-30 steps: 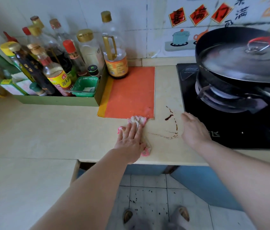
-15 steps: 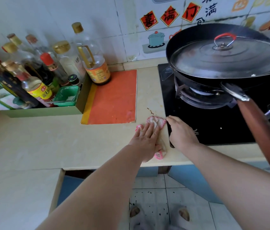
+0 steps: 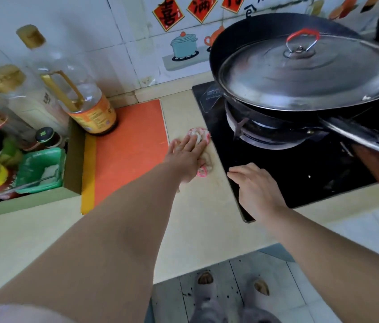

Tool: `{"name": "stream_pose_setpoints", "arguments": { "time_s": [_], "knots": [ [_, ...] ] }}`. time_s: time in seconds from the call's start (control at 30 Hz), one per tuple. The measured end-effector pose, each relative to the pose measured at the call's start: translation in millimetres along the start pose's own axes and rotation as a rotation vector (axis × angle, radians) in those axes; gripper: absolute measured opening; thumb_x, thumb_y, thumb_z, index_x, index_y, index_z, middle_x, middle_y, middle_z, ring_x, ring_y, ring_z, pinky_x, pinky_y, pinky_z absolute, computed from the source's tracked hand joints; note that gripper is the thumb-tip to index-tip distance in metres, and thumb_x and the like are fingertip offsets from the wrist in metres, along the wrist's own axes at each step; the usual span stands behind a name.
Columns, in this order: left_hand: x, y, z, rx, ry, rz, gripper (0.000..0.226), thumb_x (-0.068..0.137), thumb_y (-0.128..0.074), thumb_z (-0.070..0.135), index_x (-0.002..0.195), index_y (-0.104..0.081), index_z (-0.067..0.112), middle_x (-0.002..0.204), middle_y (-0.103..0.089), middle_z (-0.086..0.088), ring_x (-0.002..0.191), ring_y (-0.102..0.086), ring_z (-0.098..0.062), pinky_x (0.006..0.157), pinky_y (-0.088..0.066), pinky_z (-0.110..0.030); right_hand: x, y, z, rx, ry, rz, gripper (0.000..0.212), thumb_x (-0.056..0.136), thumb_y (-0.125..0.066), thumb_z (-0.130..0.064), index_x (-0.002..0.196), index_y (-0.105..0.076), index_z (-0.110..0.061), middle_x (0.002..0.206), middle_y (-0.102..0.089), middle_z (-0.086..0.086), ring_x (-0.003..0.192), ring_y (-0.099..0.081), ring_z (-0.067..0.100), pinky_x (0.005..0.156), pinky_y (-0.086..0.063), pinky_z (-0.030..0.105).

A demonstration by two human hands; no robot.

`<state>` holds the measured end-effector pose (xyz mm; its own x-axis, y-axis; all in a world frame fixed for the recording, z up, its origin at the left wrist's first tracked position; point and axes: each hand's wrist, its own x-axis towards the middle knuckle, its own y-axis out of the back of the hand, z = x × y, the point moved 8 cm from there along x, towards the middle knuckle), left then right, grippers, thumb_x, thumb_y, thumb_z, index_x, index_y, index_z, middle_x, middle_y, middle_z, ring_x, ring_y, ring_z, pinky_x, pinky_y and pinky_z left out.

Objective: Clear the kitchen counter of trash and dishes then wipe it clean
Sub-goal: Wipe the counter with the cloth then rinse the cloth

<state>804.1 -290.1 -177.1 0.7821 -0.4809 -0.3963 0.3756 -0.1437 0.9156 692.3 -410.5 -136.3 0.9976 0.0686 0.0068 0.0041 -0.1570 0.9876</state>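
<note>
The person stands at the table [image 3: 202, 217] and leans in, wiping. The left hand [image 3: 187, 159] lies flat on a crumpled pink-and-white cloth [image 3: 199, 135], fingers straight and spread, palm bearing down instead of gripping. Pressing that way puts the whole hand's weight into the rag, which suits scrubbing a surface.

The cloth sits on the narrow pale strip of table between the orange mat [image 3: 128, 148] and the black glass stove [image 3: 300, 176], its far end poking out past the fingertips and a pink edge showing by the heel of the hand.

The right hand [image 3: 257, 190] holds nothing. It rests on the near left edge of the stove with fingers loosely bent, and I judge it is there to steady the body during the reach.

The strip is tight, so the cloth has to run lengthwise, close to the stove's edge without riding onto the mat. A lidded wok [image 3: 242, 43] sits on the burner, its lid [image 3: 307, 75] in place and its handle jutting toward the person's right, well clear of the wiping hand.

An oil bottle [image 3: 83, 99] stands on the mat's far corner, and more bottles and a green tub [image 3: 41, 169] are corralled in a tray to the left. I see no loose trash or dishes on the table, so the job looks to be in its wiping stage.
</note>
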Motion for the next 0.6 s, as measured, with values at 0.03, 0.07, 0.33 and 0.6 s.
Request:
{"name": "stream_pose_setpoints", "arguments": {
  "time_s": [0.03,0.07,0.33,0.6],
  "knots": [
    [6.8,2.5,-5.1,0.001,-0.003,0.003,0.056,0.105,-0.021,0.038,0.153,0.007,0.033,0.162,0.014,0.003,0.149,0.015,-0.017,0.120,0.007,-0.045,1.4,-0.5,-0.3,-0.005,-0.003,0.023,0.046,0.059,-0.068,0.008,0.098,-0.075,-0.015,0.105,-0.071,-0.002,0.090,-0.064,0.026,0.064,-0.052,0.035],
    [14.3,5.9,-9.7,0.000,-0.011,0.007,0.056,0.105,-0.021,0.038,0.153,0.007,0.033,0.162,0.014,0.002,0.149,0.015,-0.017,0.120,0.007,-0.045,4.2,-1.7,-2.2,-0.010,-0.006,0.034,0.046,0.055,-0.070,0.008,0.095,-0.075,-0.015,0.101,-0.072,-0.003,0.086,-0.065,0.026,0.062,-0.052,0.034],
    [53.1,23.5,-40.9,-0.008,0.032,0.054,0.057,0.104,-0.018,0.039,0.154,0.006,0.026,0.162,0.013,-0.004,0.149,0.016,-0.021,0.120,0.005,-0.046,46.4,-1.4,-30.9,0.080,-0.017,-0.009,0.050,0.060,-0.066,0.011,0.107,-0.067,-0.006,0.120,-0.065,0.003,0.103,-0.063,0.028,0.075,-0.056,0.038],
    [82.9,38.1,-67.6,-0.065,0.114,0.095,0.056,0.105,-0.021,0.035,0.155,0.001,0.024,0.163,0.007,-0.004,0.150,0.011,-0.024,0.120,0.001,-0.047,63.9,-7.0,-11.6,0.130,-0.228,-0.189,0.060,0.087,-0.050,0.002,0.144,-0.036,-0.011,0.158,-0.022,-0.003,0.139,-0.036,0.014,0.108,-0.038,0.032]
  ]
}}
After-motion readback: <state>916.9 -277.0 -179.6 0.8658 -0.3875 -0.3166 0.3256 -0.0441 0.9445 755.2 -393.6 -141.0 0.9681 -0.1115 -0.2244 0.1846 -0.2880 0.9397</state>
